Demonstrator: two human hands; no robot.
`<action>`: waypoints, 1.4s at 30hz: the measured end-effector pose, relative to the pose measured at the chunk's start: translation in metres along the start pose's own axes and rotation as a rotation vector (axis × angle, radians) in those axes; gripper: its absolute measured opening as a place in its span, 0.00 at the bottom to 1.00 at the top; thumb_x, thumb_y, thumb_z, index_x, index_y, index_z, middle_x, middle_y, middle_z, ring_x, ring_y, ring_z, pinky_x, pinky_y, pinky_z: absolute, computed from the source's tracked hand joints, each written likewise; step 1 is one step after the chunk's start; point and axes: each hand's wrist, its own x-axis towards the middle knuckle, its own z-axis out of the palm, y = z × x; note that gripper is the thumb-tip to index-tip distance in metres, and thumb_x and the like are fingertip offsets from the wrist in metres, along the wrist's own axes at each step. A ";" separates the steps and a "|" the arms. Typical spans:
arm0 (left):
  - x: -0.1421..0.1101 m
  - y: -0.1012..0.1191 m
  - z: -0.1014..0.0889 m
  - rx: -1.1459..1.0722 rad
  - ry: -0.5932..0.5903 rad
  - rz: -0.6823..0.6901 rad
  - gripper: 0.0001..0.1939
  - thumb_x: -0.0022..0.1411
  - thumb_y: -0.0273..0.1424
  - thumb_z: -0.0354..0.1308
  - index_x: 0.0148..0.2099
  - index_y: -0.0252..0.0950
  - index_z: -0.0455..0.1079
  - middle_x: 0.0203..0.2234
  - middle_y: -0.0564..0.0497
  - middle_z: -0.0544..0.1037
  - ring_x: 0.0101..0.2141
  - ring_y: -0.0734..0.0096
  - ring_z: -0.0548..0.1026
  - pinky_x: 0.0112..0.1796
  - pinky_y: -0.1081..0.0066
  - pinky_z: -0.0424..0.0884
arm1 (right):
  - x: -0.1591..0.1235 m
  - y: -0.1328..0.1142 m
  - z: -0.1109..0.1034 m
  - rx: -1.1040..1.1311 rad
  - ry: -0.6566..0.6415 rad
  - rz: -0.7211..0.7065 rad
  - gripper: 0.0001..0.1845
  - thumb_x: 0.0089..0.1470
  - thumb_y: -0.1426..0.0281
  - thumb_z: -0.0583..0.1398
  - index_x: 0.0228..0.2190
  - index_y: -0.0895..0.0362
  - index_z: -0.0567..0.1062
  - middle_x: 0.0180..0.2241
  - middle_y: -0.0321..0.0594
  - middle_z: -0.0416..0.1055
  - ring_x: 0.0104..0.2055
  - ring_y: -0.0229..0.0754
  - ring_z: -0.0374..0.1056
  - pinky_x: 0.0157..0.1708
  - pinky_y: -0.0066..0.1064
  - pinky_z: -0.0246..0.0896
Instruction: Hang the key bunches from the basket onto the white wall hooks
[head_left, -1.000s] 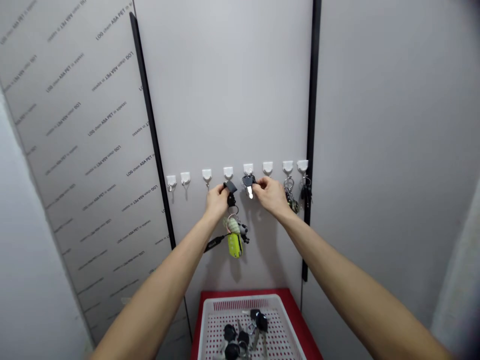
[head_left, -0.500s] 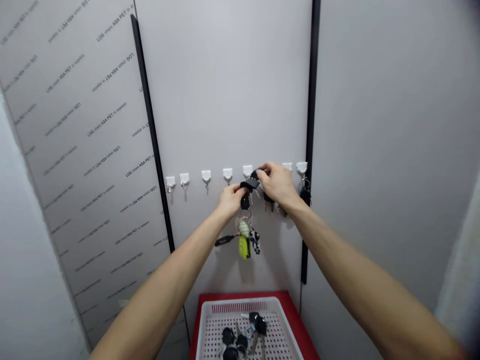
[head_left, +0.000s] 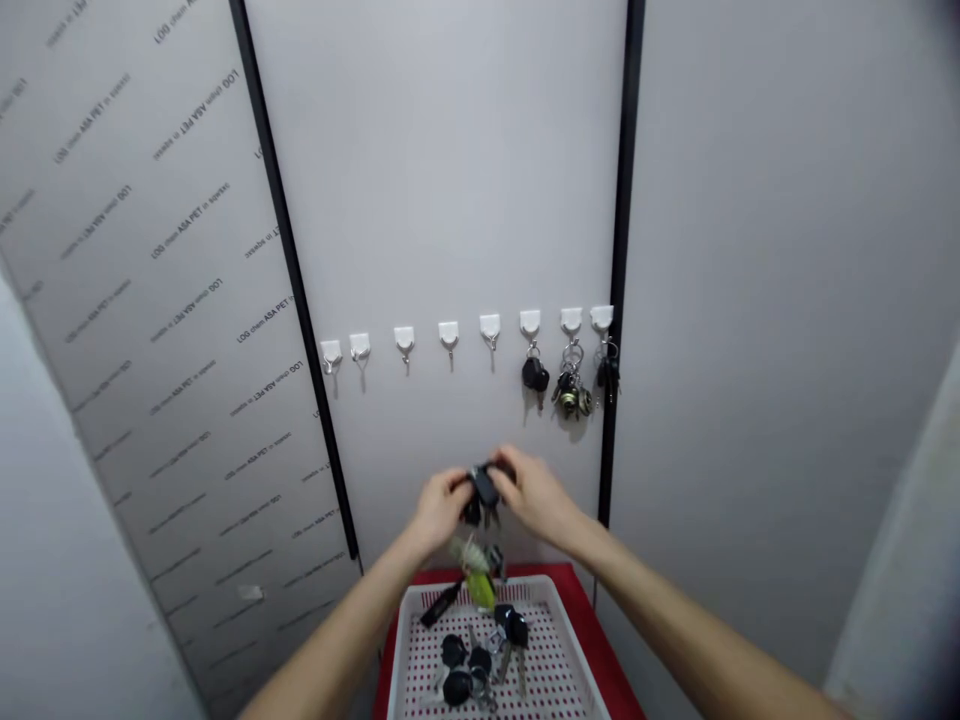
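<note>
My left hand point(head_left: 442, 508) and my right hand point(head_left: 531, 492) meet in front of the wall panel, just above the basket's back rim. Both are closed on one bunch of keys point(head_left: 486, 487) with black heads. From the bunch dangle a yellow-green tag point(head_left: 480, 590), a pale ribbed charm point(head_left: 469, 553), a black strap point(head_left: 441, 604) and a small black-and-white charm point(head_left: 495, 560). Below stands a white perforated basket point(head_left: 559, 630) with several black-headed keys point(head_left: 457, 687) lying in it.
A row of white hooks point(head_left: 448, 333) runs across the panel. The three at right carry keys: a black-headed set point(head_left: 535, 374), a bunch with brass-coloured pieces point(head_left: 570, 398) and dark keys point(head_left: 609, 375). Black strips point(head_left: 624, 200) border the panel. Red cloth point(head_left: 577, 605) lies under the basket.
Both hands have come down from the hooks, taking the key bunch with them toward the basket. The middle hook and the hanging keys they covered now show.
</note>
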 end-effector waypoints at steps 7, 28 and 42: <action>-0.051 -0.055 0.027 0.504 -0.245 -0.020 0.12 0.49 0.29 0.41 0.27 0.34 0.66 0.23 0.51 0.71 0.26 0.73 0.67 0.27 0.76 0.59 | -0.071 0.048 0.051 -0.028 -0.228 0.174 0.09 0.43 0.69 0.47 0.25 0.52 0.66 0.23 0.35 0.67 0.27 0.41 0.62 0.26 0.31 0.53; 0.095 0.083 0.062 0.040 0.244 0.125 0.16 0.44 0.33 0.52 0.37 0.31 0.62 0.25 0.48 0.71 0.25 0.75 0.69 0.29 0.74 0.63 | 0.044 0.036 -0.077 -0.429 0.591 0.199 0.19 0.39 0.67 0.52 0.37 0.57 0.62 0.32 0.44 0.66 0.31 0.43 0.62 0.28 0.34 0.55; 0.098 0.154 0.030 0.069 0.267 0.387 0.08 0.48 0.30 0.44 0.24 0.33 0.62 0.15 0.55 0.65 0.16 0.81 0.64 0.20 0.80 0.59 | 0.070 0.008 -0.116 -0.049 0.784 -0.038 0.08 0.38 0.74 0.49 0.23 0.60 0.67 0.21 0.37 0.66 0.23 0.34 0.60 0.27 0.27 0.54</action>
